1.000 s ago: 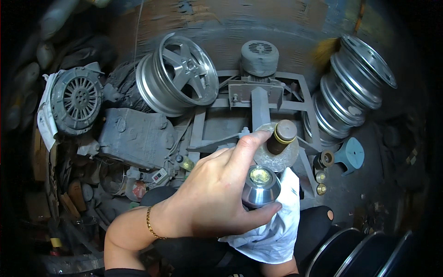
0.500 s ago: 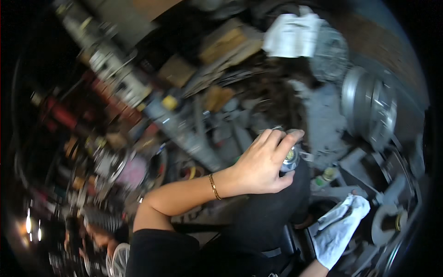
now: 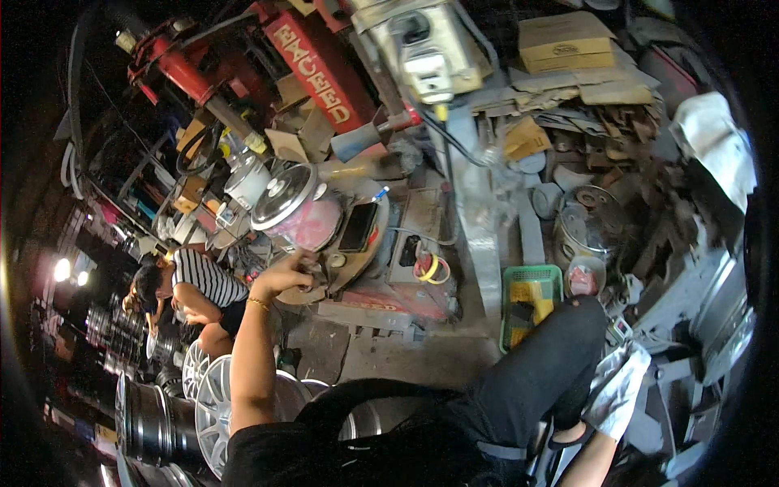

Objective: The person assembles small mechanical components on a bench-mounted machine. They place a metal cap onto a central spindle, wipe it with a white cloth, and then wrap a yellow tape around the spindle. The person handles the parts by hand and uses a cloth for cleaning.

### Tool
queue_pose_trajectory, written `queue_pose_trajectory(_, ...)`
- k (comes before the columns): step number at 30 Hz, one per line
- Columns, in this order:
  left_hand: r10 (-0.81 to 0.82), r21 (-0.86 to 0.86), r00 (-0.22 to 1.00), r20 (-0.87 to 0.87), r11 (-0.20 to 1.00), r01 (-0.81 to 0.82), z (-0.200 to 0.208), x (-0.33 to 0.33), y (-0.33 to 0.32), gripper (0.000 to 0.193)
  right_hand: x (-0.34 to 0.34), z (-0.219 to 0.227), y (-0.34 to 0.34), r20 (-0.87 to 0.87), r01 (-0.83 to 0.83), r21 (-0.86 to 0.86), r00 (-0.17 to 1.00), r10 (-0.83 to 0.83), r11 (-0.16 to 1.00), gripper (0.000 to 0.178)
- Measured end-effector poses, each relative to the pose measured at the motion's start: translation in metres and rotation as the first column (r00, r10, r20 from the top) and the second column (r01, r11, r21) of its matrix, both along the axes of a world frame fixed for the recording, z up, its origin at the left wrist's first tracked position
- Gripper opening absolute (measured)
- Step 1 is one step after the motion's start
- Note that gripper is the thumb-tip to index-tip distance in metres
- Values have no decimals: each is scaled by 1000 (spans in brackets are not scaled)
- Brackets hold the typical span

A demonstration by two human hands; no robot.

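Observation:
My left hand (image 3: 294, 274), bare with a gold bracelet at the wrist, reaches to the near left edge of a round tabletop (image 3: 357, 277). Its fingers are curled and closed; what they hold, if anything, I cannot make out. Just right of the fingertips sits a small round pale piece (image 3: 336, 260). Farther along the tabletop lie a black phone (image 3: 358, 226) and a pot with a glass lid (image 3: 286, 197). Low at the right, beside my bent knee, is my right hand (image 3: 621, 391) in a white glove. Its fingers are hard to make out.
A person in a striped shirt (image 3: 208, 273) crouches at the left among silver wheel rims (image 3: 213, 414). A green basket (image 3: 506, 308) stands by my knee. Red machinery (image 3: 312, 69) and a grey post (image 3: 479, 243) rise ahead. Cardboard (image 3: 568, 45) is piled at the back.
My view has turned left. My left hand has gone from a shiny round object at my knee to the round tabletop's edge. The gloved right hand stays low beside my leg.

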State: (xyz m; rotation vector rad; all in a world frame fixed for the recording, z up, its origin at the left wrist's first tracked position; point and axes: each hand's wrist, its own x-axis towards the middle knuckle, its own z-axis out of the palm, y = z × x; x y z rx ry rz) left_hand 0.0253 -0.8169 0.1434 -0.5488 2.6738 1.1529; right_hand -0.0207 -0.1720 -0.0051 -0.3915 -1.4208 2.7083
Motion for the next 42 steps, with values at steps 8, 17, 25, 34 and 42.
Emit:
queue_pose_trajectory(8,654,-93,637,-409,664,-742,-117,62,-163,71,-39,-9,-32,109,-21,92,994,10,996,47)
queue_pose_trajectory(17,703,-242,550,-451,496,-834,-171,62,-176,84,-50,-10,-47,147,-20,158,989,-3,987,45)
queue_pose_trajectory(25,729,-133,445,-520,445,-886,-193,62,-207,76,-47,-12,-49,151,-25,171,989,-1,985,44)
queue_pose_trajectory(34,879,-172,302,-369,254,-952,-207,82,-226,72,-41,-7,-46,223,-24,118,975,-3,993,43)
queue_pose_trajectory(42,915,198,151,-375,239,-951,-177,61,-183,59,-32,-20,-32,-46,-143,524,980,195,839,44)
